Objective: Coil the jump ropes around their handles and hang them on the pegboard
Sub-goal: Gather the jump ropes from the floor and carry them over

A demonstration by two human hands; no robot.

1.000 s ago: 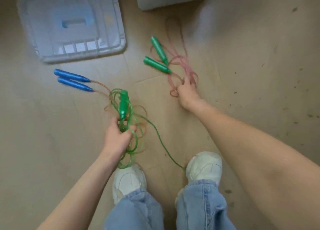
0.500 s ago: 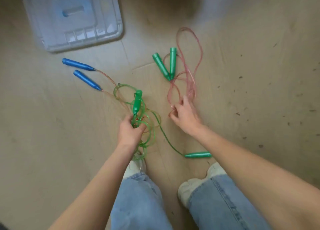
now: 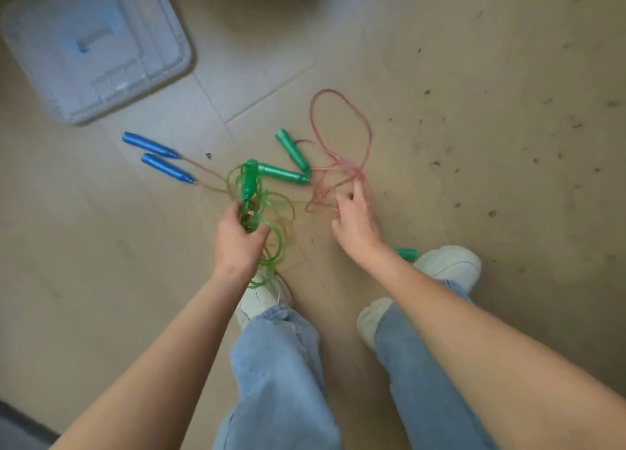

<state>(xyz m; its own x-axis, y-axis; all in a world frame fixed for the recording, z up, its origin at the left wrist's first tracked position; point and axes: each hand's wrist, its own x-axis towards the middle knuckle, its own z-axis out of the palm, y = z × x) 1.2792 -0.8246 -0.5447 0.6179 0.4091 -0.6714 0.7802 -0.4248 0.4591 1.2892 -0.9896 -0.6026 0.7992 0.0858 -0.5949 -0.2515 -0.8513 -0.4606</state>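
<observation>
Just above the white shoes, the left hand (image 3: 237, 243) grips loose coils of translucent green plastic rope (image 3: 271, 233) bunched around one green handle (image 3: 250, 180), half wound by my judgement; the right hand (image 3: 354, 219) reaches the thin pink rope (image 3: 338, 134), fingers curled, a pinch unclear; beyond, blue-handled rope (image 3: 159, 158) lies untouched; no pegboard visible.

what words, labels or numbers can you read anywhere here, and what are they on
None can be read.
Plastic bin lid: blurred, with only a blue patch and moulded ribs, no legible text.
Blue handles, green handles and the green handle in the left hand: plain, no print showing.
Shoes and jeans: no visible logo or tag.
</observation>
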